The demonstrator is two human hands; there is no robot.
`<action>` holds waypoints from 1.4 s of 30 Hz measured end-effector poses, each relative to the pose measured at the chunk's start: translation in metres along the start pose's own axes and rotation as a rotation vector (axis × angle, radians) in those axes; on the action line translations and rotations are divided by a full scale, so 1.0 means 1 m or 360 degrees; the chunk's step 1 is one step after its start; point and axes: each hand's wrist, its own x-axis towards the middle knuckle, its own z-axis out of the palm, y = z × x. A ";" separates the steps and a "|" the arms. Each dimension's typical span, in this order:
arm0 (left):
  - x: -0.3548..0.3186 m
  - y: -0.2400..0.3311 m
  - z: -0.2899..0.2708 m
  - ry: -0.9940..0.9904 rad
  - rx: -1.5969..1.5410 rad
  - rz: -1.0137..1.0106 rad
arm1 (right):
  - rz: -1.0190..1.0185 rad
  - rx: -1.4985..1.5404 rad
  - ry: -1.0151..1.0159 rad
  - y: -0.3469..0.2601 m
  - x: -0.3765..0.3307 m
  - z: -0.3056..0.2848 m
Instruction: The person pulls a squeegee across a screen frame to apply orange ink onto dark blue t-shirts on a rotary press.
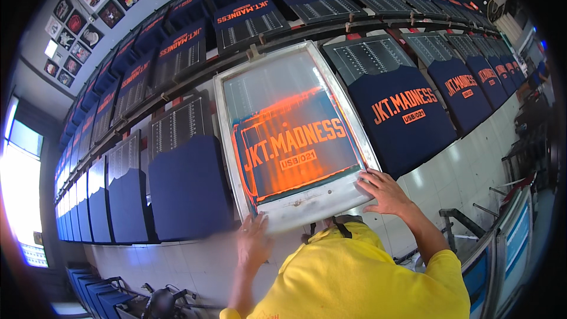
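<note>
A long white tiled bench [472,171] curves across the view, carrying a row of flat boards dressed in navy blue cotton shirts [407,112]; those to the right of the frame bear orange lettering, while the plain navy blue shirt [189,186] just left of it and the ones beyond are unprinted. A second tier of shirts [248,20], printed in orange above white grids, runs behind and above.

Lying flat on the bench between printed and unprinted shirts is a rectangular screen-printing frame of pale grey metal [313,207], its rim smeared and scuffed, its taut mesh [295,136] glossy with orange ink around a blue stencil.

The left hand [255,241], blurred, presses on the frame's near left corner, fingers spread and flat. The right hand [383,192] rests on the near right corner, fingers splayed open over the rim, gripping nothing. A yellow fabric sleeve [360,277] fills the lower edge. Small framed prints [77,23] hang on the grey wall at upper left.
</note>
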 end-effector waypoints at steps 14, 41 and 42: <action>0.079 -0.012 -0.009 -0.0246 -0.0026 -0.0160 | -0.0050 -0.0213 0.0009 0.019 0.073 -0.012; 0.091 -0.031 0.048 0.0227 0.0075 0.0072 | -0.0097 -0.0247 0.0514 0.047 0.082 0.024; 0.103 -0.036 0.048 0.0245 0.0089 0.0090 | -0.0106 -0.0247 0.0502 0.054 0.095 0.022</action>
